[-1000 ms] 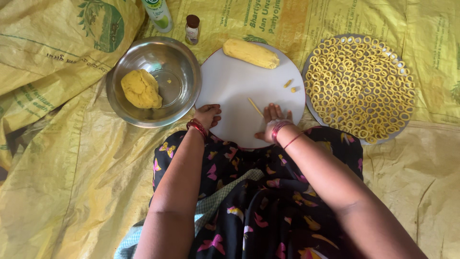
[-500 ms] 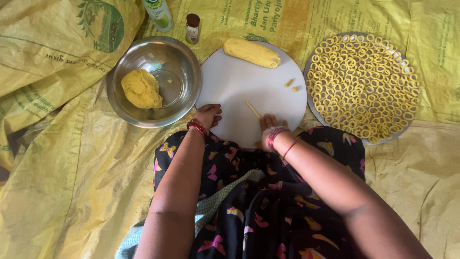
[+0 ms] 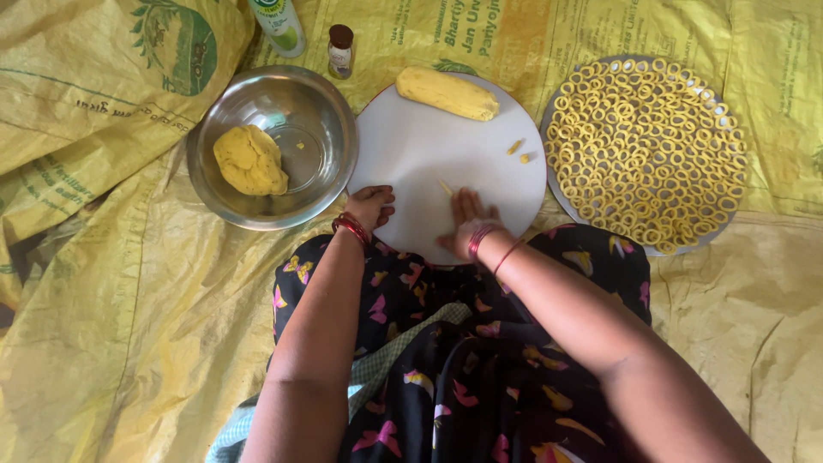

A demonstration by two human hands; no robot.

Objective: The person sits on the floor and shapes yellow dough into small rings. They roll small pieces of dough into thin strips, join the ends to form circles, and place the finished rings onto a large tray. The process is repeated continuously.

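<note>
My right hand [image 3: 468, 221] lies flat, palm down, on the round white board [image 3: 429, 137], pressing a thin yellow dough strand [image 3: 446, 187] whose tip shows past the fingers. My left hand [image 3: 370, 204] rests curled on the board's near-left edge, holding nothing I can see. At the board's far side lies a thick yellow dough log [image 3: 447, 93], with two small dough bits [image 3: 518, 152] to its right.
A steel bowl [image 3: 317, 111] with a lump of yellow dough [image 3: 249, 160] sits left of the board. A round tray [image 3: 557, 184] covered with several dough rings [image 3: 645, 146] is at the right. A small brown-capped bottle [image 3: 341, 50] and a green-white bottle [image 3: 281, 24] stand behind. Yellow woven sheeting [image 3: 103, 300] covers the floor.
My right hand has slid slightly forward and back over the dough strand on the board. The left hand stays at the board's edge.
</note>
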